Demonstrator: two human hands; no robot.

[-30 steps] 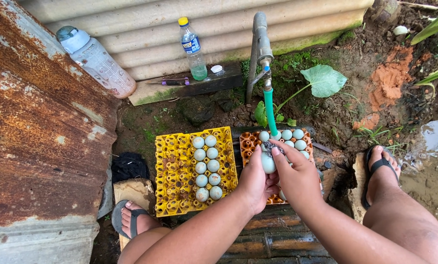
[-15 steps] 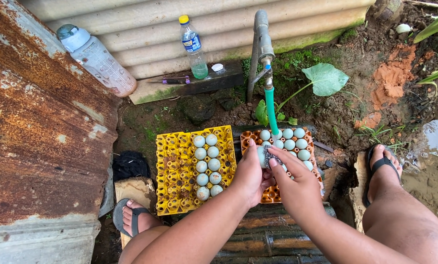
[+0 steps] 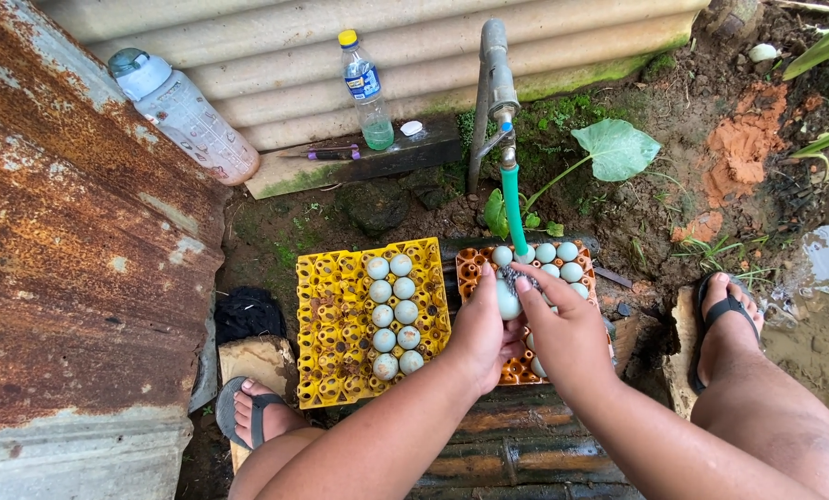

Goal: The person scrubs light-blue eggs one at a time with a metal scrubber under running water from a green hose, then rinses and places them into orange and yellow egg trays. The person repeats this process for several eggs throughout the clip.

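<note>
My left hand [image 3: 480,333] cups a pale blue egg [image 3: 507,300] under the green hose [image 3: 513,208] that hangs from a grey tap [image 3: 494,69]. My right hand [image 3: 563,326] presses a dark scrubbing pad [image 3: 516,274] onto the top of that egg. Both hands hover over an orange egg tray [image 3: 477,264] that holds several pale blue eggs [image 3: 557,259] at its far end. To the left lies a yellow egg tray [image 3: 336,319] with two columns of pale blue eggs [image 3: 391,315].
A rusty corrugated sheet [image 3: 72,231] rises at the left. A large water jug [image 3: 185,116], a small plastic bottle [image 3: 366,90] and a wooden plank [image 3: 359,159] sit by the wall. My sandalled feet [image 3: 725,319] rest on muddy ground, with a puddle [image 3: 827,268] at the right.
The egg in my hands has been turned and lifted slightly toward the hose; my right hand's fingers shifted over its top. The trays have not moved.
</note>
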